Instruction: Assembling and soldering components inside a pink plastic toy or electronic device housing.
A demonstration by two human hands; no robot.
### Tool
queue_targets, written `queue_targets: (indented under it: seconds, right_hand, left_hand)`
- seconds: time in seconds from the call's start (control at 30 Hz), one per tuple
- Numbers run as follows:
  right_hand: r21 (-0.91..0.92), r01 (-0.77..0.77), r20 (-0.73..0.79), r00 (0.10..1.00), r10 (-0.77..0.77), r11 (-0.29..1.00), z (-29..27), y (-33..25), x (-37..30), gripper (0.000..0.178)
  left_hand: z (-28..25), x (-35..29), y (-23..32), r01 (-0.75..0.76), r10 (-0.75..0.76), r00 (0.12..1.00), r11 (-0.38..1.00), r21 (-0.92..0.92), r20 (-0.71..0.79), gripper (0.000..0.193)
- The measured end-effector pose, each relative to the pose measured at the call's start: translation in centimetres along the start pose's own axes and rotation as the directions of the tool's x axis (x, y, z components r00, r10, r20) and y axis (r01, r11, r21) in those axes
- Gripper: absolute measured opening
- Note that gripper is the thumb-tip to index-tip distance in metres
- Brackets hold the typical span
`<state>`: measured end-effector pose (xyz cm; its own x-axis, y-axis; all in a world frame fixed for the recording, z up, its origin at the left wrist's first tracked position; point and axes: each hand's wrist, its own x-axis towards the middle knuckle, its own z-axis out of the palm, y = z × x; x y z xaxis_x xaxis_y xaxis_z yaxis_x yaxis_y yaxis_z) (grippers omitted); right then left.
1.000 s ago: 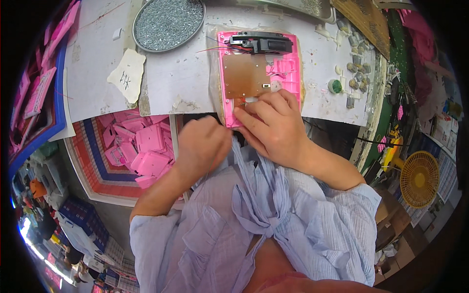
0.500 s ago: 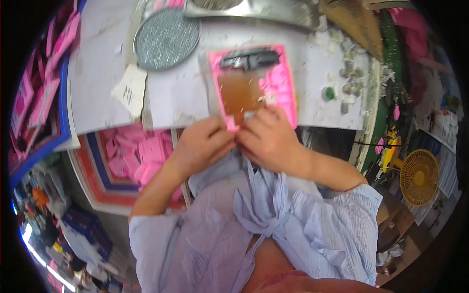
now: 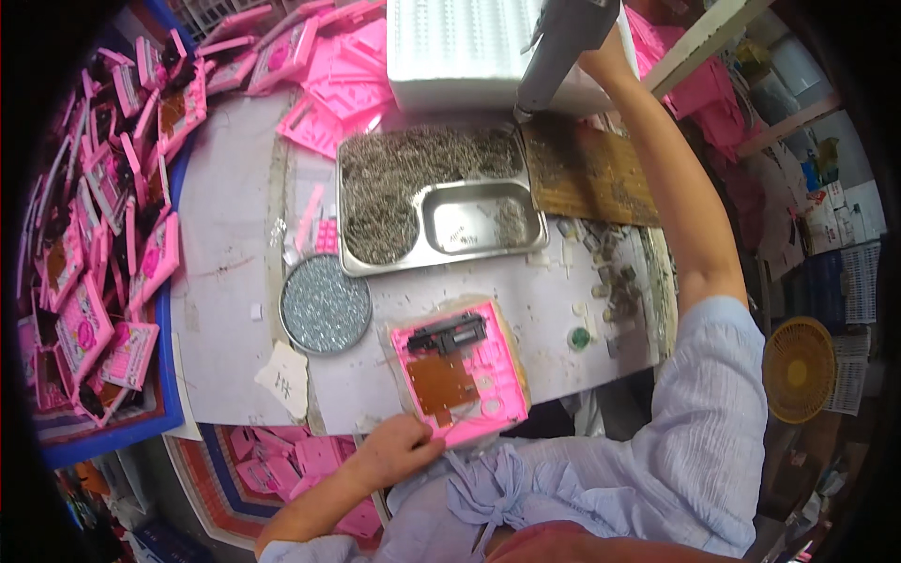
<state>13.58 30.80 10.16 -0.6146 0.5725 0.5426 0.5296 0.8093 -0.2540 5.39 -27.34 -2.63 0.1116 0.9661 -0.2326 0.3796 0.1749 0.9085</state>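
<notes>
Pink, shallow, rectangular plastic housing (image 3: 512, 399) with a flat brown circuit board (image 3: 439, 383) inside lies at lower centre of the frame on the whitish bench (image 3: 221, 352), its long axis running roughly top to bottom and leaning left at the top. Nearer is the left hand (image 3: 399, 449), its fingers curled and touching the lower left corner, though whether they pinch it cannot be told; the right hand (image 3: 608, 62), well apart at upper right, meets a grey, thick-barrelled tool (image 3: 552, 64) that hides its fingers, so its grip's opening or hold is unclear.
</notes>
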Motion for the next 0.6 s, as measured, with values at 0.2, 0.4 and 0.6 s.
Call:
queue_targets:
  seconds: [0.2,0.4,0.6]
  right_hand:
    - [-0.305,-0.136,0.153,0.97,0.189,0.943,6.1,0.5,7.4,0.017]
    - [-0.148,-0.14,-0.065,0.989,0.132,0.979,5.0,0.8,9.4,0.019]
    - [0.516,0.098,-0.432,0.887,0.16,0.851,-4.2,-1.6,5.3,0.023]
  left_hand:
    - [1.5,-1.8,-1.0,0.002,-0.003,0.996,1.0,-0.006,-0.089,0.043]
    - [1.6,-2.2,-1.6,-0.078,0.083,0.995,0.992,0.099,-0.051,0.025]
    - [1.2,-0.4,-2.0,-0.047,0.047,0.999,0.997,0.063,0.005,0.033]
